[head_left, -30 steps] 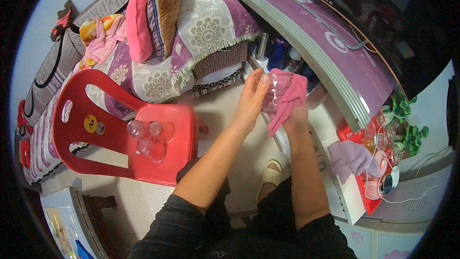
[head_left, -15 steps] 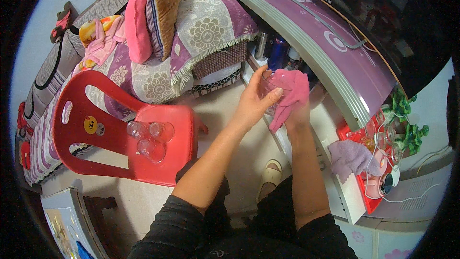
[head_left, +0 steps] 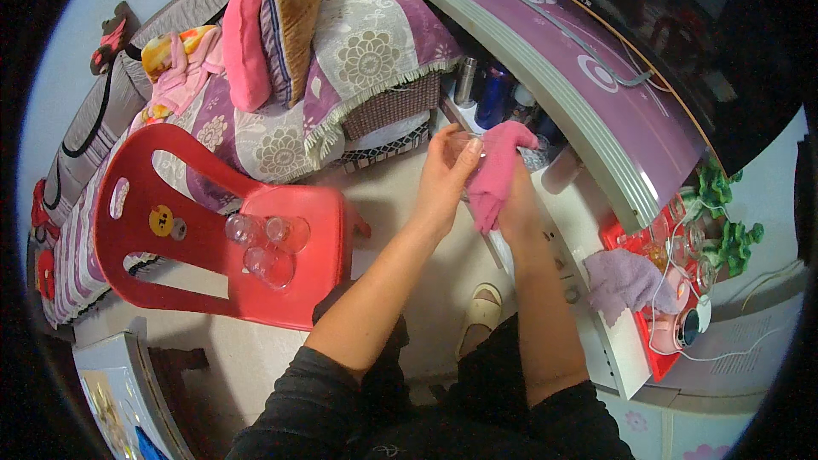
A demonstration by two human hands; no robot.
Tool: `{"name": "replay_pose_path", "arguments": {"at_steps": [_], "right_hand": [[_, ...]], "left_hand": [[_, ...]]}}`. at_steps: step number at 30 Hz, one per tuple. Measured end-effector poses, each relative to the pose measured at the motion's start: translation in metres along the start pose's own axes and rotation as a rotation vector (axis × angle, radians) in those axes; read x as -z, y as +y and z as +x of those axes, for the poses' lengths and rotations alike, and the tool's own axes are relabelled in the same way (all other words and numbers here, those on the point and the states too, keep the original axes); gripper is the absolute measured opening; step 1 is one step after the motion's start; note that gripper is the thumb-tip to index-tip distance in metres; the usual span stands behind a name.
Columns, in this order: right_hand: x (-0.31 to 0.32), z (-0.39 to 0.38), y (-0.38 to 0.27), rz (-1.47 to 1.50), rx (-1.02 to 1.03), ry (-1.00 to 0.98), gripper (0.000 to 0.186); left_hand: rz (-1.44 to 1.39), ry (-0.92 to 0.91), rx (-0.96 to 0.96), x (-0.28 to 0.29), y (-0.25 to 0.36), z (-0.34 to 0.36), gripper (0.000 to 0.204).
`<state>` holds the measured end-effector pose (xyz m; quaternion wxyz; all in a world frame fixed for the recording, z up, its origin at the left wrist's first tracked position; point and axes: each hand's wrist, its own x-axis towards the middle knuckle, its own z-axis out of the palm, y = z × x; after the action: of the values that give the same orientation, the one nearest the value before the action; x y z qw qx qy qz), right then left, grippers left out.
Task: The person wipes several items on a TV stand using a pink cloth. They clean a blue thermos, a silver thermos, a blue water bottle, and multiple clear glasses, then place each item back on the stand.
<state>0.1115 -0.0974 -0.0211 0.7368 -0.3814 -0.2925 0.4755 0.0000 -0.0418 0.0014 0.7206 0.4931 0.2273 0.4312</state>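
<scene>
- Pale floor (head_left: 400,204) fills the middle of the view, with the person's dark-sleeved arms coming up from the lower edge and a light slipper (head_left: 482,315) between them.
- Low at the left edge stands a pale box-like thing (head_left: 128,392) with a coloured picture on its face.
- On the right a red tray (head_left: 635,324) carries a lilac cloth (head_left: 626,277), clear glasses and a small round pink-and-white thing with a white cable.
- To the left, a red plastic chair (head_left: 256,273) lies with three clear glasses (head_left: 266,243) standing close together on its seat.
- Left hand (head_left: 443,179) has its grip closed round a small clear glass (head_left: 464,146), held above the floor in front of the table.
- Right hand (head_left: 515,196) grasps a pink cloth (head_left: 498,166), which touches the glass and drapes over the hand.
- Just beyond, a purple curved table (head_left: 579,68) with a pale ribbed edge shelters a steel flask (head_left: 465,81) and a blue bottle (head_left: 496,94).
- Farther left, a bed (head_left: 358,51) with a flower-patterned cover bears a pink pillow (head_left: 247,34) and a brown cushion (head_left: 294,17).
</scene>
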Motion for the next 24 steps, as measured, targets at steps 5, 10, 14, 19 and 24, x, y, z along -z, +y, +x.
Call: {"name": "replay_pose_path", "arguments": {"at_steps": [5,10,14,19,24], "right_hand": [[-0.016,0.001,0.015,-0.089,0.141,0.164,0.039],[-0.005,0.001,0.002,0.176,0.092,0.096,0.042],[-0.011,-0.003,-0.014,0.383,-0.043,0.042,0.042],[-0.001,0.001,-0.006,0.450,-0.131,0.072,0.045],[-0.015,-0.002,-0.008,0.381,-0.114,0.034,0.044]], "left_hand": [[-0.001,0.058,0.002,-0.004,-0.001,-0.001,0.056],[0.012,-0.073,-0.022,-0.004,0.011,-0.004,0.050],[0.127,-0.103,-0.084,-0.005,0.005,-0.005,0.049],[0.091,-0.086,-0.119,-0.011,0.006,-0.005,0.057],[0.090,-0.069,-0.084,-0.005,0.007,-0.004,0.058]]}}
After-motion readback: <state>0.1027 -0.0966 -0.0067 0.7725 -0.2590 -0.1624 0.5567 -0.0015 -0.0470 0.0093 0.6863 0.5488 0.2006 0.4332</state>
